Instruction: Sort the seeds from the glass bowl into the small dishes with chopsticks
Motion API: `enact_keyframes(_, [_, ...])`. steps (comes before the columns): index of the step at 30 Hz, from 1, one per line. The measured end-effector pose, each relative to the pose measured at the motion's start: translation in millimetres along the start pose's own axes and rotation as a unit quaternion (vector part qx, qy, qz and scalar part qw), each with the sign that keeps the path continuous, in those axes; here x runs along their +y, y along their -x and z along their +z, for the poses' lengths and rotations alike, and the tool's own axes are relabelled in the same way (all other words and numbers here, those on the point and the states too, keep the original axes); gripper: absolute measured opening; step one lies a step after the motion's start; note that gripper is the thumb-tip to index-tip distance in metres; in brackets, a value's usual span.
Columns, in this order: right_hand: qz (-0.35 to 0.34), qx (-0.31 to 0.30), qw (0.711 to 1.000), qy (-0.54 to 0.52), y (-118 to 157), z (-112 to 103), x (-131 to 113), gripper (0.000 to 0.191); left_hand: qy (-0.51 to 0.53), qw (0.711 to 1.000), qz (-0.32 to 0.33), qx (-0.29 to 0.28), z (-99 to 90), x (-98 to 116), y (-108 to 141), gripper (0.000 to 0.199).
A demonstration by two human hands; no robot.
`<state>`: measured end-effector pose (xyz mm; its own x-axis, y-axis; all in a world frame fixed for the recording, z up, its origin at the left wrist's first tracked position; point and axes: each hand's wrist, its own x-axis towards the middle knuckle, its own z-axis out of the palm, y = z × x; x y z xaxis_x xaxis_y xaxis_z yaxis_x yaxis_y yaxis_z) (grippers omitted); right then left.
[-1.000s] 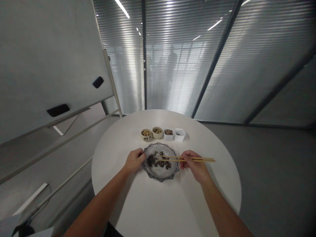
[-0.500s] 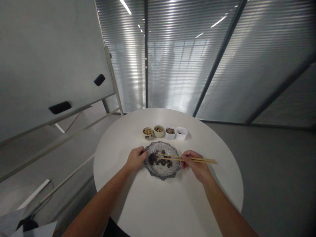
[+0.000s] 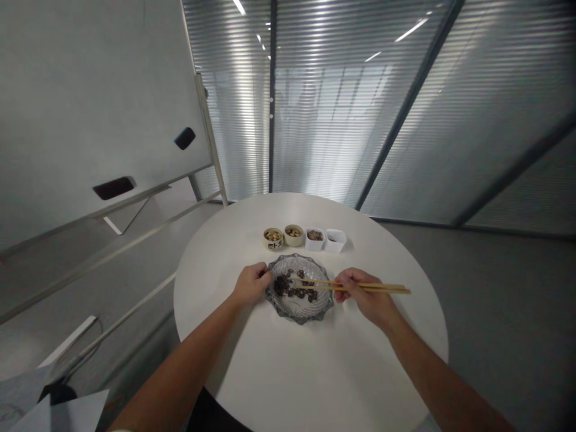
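Observation:
A clear glass bowl point(image 3: 299, 316) with a scalloped rim stands on the round white table point(image 3: 288, 372). Dark brown beans or seeds point(image 3: 283, 285) lie in it, heaped mostly on its left side. My left hand point(image 3: 252, 283) is closed on the bowl's left rim, thumb on top. My right hand point(image 3: 362, 293), just right of the bowl, grips a pair of wooden chopsticks point(image 3: 321, 285). Their tips reach over the middle of the bowl, slightly apart, among the dark pieces. Whether the tips pinch anything is too small to tell.
Behind the bowl stand two round cream cups point(image 3: 273, 245) holding light brown pieces. Beside them are a white square cup point(image 3: 314, 246) with brown bits and another white cup point(image 3: 335, 247) with a little dark content. A whiteboard point(image 3: 90, 90) stands left; a glass partition point(image 3: 328, 120) rises behind.
The view has shifted slightly, so the table sits a little further right in it. My right hand and the chopsticks have drawn slightly right relative to the bowl; my left hand stays on its rim.

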<state>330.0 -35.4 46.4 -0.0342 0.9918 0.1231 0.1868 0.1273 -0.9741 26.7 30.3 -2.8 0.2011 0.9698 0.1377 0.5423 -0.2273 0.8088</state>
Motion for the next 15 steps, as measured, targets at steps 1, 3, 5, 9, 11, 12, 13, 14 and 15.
enact_keyframes(1, [-0.01,-0.004,1.0,0.018,0,1,-2,0.042,-0.005,1.0,0.001,-0.002,-0.2,0,0,0.026])
enact_keyframes(3, [-0.028,-0.004,0.999,0.044,0,5,-7,0.043,-0.009,1.0,-0.002,0.004,-0.6,1,0,0.025])
enact_keyframes(5, [-0.04,-0.002,0.998,0.051,-2,10,-11,0.044,-0.01,1.0,-0.004,0.002,-1.0,3,0,0.025])
enact_keyframes(9, [-0.051,-0.028,0.997,0.042,-7,19,-19,0.045,-0.005,1.0,-0.007,0.003,-0.7,3,0,0.025])
enact_keyframes(11, [-0.052,-0.041,0.997,0.035,-8,24,-23,0.046,-0.002,1.0,-0.006,0.004,-0.2,3,0,0.025])
enact_keyframes(12, [-0.051,-0.045,0.997,0.034,-9,26,-25,0.047,-0.001,1.0,-0.004,0.004,0.0,2,0,0.025])
enact_keyframes(13, [-0.049,-0.047,0.997,0.035,-10,28,-27,0.047,0.0,1.0,-0.003,0.003,0.1,2,0,0.025])
enact_keyframes(14, [-0.049,-0.05,0.997,0.038,-10,30,-29,0.047,0.001,1.0,-0.003,0.001,0.2,1,0,0.025])
enact_keyframes(15, [-0.049,-0.052,0.997,0.041,-11,32,-31,0.048,0.001,1.0,-0.003,0.0,0.2,1,0,0.025])
